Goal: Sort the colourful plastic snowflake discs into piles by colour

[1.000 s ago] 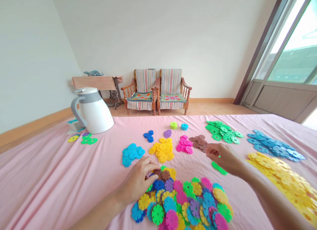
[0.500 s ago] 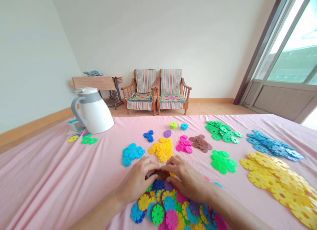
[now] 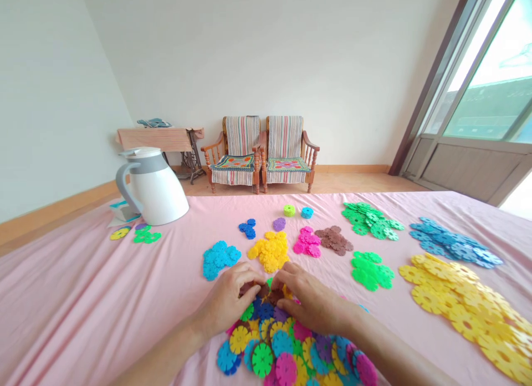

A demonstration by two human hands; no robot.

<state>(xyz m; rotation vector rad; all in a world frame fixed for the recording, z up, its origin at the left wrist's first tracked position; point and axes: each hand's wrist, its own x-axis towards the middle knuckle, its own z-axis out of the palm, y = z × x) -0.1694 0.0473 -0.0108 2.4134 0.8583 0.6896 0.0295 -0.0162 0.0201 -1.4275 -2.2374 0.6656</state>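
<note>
A mixed heap of notched plastic discs [image 3: 286,341] in many colours lies on the pink cloth close to me. At its far edge my left hand [image 3: 230,297] has its fingers curled round brown discs [image 3: 263,290], partly hidden under them. My right hand [image 3: 310,300] is just beside it, fingers bent over another brown disc [image 3: 275,295] and yellow ones; whether it grips any cannot be told. Beyond the hands sit a yellow pile [image 3: 271,252], a light blue pile [image 3: 220,258], a pink pile [image 3: 307,242] and a brown pile [image 3: 334,240].
A white and grey jug [image 3: 160,192] stands at the left, with a few discs [image 3: 147,235] before it. Green [image 3: 373,271], blue [image 3: 453,240] and large yellow discs [image 3: 469,308] spread over the right side. Two wooden chairs [image 3: 286,153] stand beyond the pink cloth [image 3: 166,297].
My hands have moved slightly apart at the fingertips, and a green disc now shows between them. The view has shifted a little.
</note>
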